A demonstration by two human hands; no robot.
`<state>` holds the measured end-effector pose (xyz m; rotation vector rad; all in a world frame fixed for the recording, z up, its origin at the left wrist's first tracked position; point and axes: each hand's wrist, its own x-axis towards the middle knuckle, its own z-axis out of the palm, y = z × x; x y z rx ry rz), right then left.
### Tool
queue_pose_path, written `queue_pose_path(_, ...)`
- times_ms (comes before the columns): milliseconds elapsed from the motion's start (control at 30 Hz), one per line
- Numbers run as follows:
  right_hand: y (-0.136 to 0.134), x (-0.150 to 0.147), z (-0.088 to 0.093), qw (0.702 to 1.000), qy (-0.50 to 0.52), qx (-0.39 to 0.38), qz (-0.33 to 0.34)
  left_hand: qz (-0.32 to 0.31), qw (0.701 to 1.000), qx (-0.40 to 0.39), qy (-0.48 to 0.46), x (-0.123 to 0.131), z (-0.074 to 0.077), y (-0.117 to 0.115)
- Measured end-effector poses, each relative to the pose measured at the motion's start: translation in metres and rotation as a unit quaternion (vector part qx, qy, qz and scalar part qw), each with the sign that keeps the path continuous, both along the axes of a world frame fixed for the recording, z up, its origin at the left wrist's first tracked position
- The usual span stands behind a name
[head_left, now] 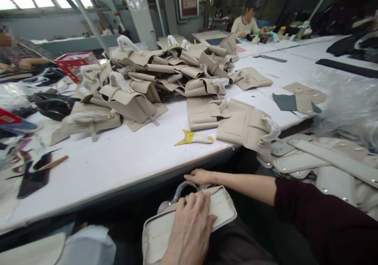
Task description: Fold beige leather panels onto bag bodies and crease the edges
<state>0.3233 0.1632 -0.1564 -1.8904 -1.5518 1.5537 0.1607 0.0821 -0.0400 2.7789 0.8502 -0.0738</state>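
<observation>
A beige leather handbag (224,212) lies on my lap below the table's edge. Its handle (179,191) is wrapped in clear plastic. My left hand (190,227) lies flat on the bag's front with its fingers stretched out and together. My right hand (201,176) reaches in from the right, in a dark maroon sleeve, to the bag's top edge next to the handle. Its fingers curl down behind the bag and are partly hidden.
The white table (124,158) carries a big pile of beige bags (165,76), a half-made bag (245,129) at the near edge and a yellow scraper (193,138). Beige straps (319,158) lie to the right, dark scraps (32,178) to the left. Other people sit far left and at the back.
</observation>
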Motion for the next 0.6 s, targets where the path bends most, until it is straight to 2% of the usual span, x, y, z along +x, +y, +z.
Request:
queue_pose_path(133, 0.0, -0.01, 0.04, 0.999, 0.016, 0.027, 0.036, 0.015, 1.0, 0.001, 0.002, 0.0, 0.006, -0.006)
queue_pose_path(233, -0.008, -0.022, 0.054, 0.997, 0.004, 0.056, 0.058, 0.027, 1.0, 0.003, -0.006, -0.001, 0.005, -0.011)
queue_pose_path(367, -0.02, -0.032, 0.055, 0.989, -0.026, 0.112, 0.092, 0.041, 0.998, -0.018, -0.046, -0.007, 0.005, -0.018)
queue_pose_path(500, -0.029, -0.036, 0.053, 0.973, -0.059, 0.178, 0.131, 0.059, 0.985, -0.095, -0.133, -0.028, 0.013, -0.014)
queue_pose_path(567, -0.031, -0.038, 0.053, 0.965, -0.071, 0.198, 0.154, 0.109, 0.965, -0.124, -0.201, -0.05, 0.015, 0.0)
queue_pose_path(600, -0.032, -0.04, 0.053, 0.962, -0.076, 0.206, 0.162, 0.154, 0.95, -0.134, -0.237, -0.064, 0.013, 0.009)
